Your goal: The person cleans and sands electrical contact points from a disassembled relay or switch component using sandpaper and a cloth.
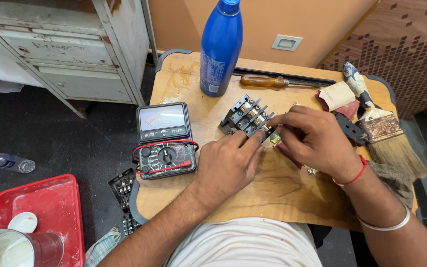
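While the black terminal block (pixel 245 117) lies mid-table, its long axis is run from 7 to 1 o'clock, with the brass screw terminals faced up. The near 5 o'clock end is pinched by the left hand (pixel 228 165), fingers closed on it. A small dark part (pixel 273 137) is gripped by the curled right hand (pixel 317 138) against that end. A multimeter (pixel 165 141) is set at 9 o'clock, a blue bottle (pixel 221 47) at 12.

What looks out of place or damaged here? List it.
A plastic water bottle lies on its side on the dark floor. A black terminal part sits on the floor, off the worn wooden table. The paintbrush is paint-crusted.
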